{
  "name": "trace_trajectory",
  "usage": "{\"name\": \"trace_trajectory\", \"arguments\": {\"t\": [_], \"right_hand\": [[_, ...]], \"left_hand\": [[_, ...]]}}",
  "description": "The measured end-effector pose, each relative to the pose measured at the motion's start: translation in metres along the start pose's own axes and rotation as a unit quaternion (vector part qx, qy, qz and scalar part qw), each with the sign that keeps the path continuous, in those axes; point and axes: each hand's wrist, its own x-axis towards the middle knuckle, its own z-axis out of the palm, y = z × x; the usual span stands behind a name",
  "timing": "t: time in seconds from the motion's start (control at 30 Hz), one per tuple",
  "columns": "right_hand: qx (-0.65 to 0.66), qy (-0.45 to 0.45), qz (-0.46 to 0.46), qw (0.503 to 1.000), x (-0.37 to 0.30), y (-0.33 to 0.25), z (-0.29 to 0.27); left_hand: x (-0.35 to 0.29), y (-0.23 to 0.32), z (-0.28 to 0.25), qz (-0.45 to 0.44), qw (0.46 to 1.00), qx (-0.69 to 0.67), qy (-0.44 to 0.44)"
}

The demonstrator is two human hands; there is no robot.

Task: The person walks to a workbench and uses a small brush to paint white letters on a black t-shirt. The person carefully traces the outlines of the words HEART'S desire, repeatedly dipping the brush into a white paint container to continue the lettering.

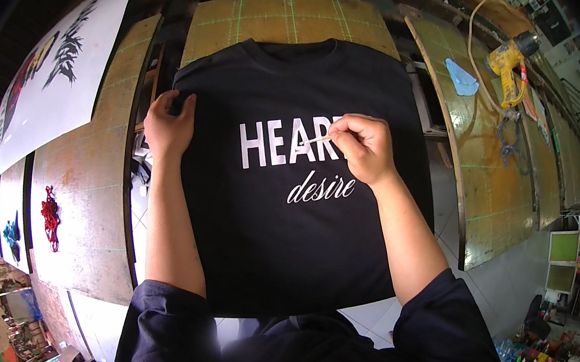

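A black T-shirt point(261, 242) lies spread flat over a board, with large white block lettering point(255, 145) across its chest and white script point(321, 188) below. My right hand point(362, 146) is over the end of the block lettering, closed in a pinch on a thin pale stick point(317, 140). The tip of that stick points left and meets the white print; its exact kind is too small to tell. At the shirt's left edge, my left hand point(169, 124) has its fingers curled and its thumb on the black cloth, gripping the edge.
A yellow heat gun point(509, 66) and a light blue cloth point(462, 78) rest on the right-hand board point(488, 203). On the left board point(84, 229) lies a red tangled clump point(50, 218). A white printed sheet point(87, 79) covers the upper left. Shelves with clutter stand at far right.
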Motion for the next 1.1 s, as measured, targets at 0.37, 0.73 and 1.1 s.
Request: {"name": "trace_trajectory", "arguments": {"t": [0.37,0.73,1.1], "right_hand": [[-0.078,-0.046,0.021,0.996,0.0004,-0.0028,0.0030],[-0.071,-0.036,-0.039,0.996,0.0004,0.0013,0.0054],[-0.013,0.002,-0.009,1.000,0.0024,-0.0034,0.0030]], "left_hand": [[-0.0005,-0.0008,0.0013,0.001,1.000,0.000,0.006],[-0.0008,-0.0012,0.0024,0.004,1.000,-0.008,0.008],[0.0000,0.0027,0.0010,0.014,1.000,0.009,0.008]]}}
